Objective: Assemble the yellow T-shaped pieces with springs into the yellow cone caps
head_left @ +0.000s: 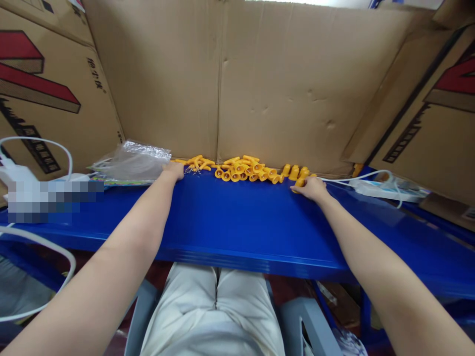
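Note:
My right hand (314, 189) is closed around a yellow bell-shaped plastic piece (300, 182) at the right end of a row. Similar yellow caps (294, 172) stand just behind it. In the middle lies a pile of yellow hollow plastic cups (247, 170), many with their open ends facing me. My left hand (174, 170) reaches to a heap of yellow branched plastic parts (198, 161) at the left. Its fingers are hidden, so I cannot see whether it holds one. Small shiny metal bits (193, 171) lie in front of that heap.
Everything rests on a blue table (237, 222) backed by a tall cardboard wall (278, 89). Clear plastic bags (133, 160) lie at the left, beside a white cable (59, 143). On the right are a white power strip (389, 190) and its cord.

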A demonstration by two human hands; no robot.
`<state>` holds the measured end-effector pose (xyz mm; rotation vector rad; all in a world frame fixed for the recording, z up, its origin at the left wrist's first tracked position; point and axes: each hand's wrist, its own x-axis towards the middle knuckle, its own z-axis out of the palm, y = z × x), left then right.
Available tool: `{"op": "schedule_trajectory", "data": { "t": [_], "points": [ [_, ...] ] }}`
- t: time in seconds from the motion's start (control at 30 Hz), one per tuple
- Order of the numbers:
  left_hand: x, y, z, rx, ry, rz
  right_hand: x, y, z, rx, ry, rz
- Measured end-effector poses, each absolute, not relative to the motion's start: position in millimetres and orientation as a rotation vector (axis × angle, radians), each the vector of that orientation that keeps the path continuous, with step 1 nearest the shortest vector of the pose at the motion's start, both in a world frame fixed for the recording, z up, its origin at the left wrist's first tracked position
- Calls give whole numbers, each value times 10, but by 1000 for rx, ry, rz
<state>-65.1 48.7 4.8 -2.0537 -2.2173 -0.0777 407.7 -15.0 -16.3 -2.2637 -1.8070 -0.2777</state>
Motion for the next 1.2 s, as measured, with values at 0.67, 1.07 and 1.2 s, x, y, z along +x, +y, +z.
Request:
{"op": "schedule_trajectory", "data": {
  "t": [0.67,1.07,1.2],
  "points": [
    [-286,268,779,-1840,-2048,-497,3947,-191,-114,-2071,-1870,-104],
    [493,-40,378,-2489,-1479,110,3914,-200,-122,-2066,-1900,-71],
    [616,-39,259,-2605,-1489,145,3895,-225,-97,-2055,-1924,-62]
  ]
}}
